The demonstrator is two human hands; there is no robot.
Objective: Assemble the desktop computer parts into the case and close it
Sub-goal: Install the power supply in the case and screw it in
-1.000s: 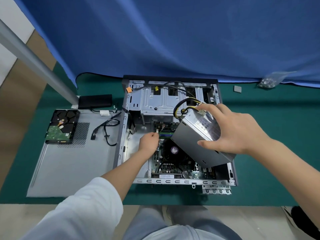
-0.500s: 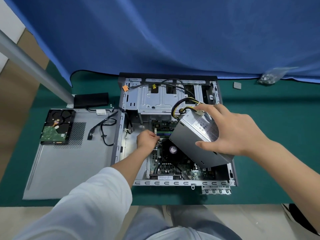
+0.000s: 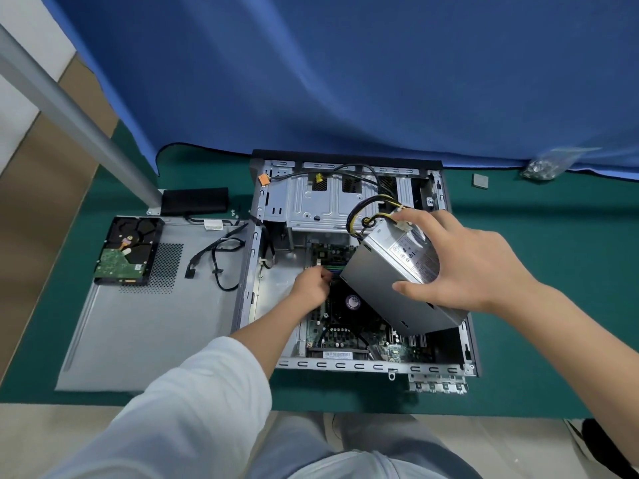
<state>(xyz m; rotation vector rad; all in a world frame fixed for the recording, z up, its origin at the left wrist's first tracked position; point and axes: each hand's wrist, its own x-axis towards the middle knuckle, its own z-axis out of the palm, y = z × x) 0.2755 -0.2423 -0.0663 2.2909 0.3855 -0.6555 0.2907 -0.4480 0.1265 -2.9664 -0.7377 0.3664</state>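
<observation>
The right hand [image 3: 473,264] grips a boxy, brushed-metal power supply [image 3: 397,281] from above, thumb on its near face and fingers curled over the labelled top, holding it tilted over the right half of the open steel case [image 3: 273,305] — yellow and black wires [image 3: 363,216] loop from its far end. The left hand [image 3: 311,286] reaches into the case at the green motherboard [image 3: 345,337], fingers curled, though I cannot tell what they pinch. On the flat grey side panel [image 3: 138,326] to the left lie a hard drive [image 3: 128,250] and a black cable [image 3: 218,257] — all on a green mat [image 3: 553,236].
</observation>
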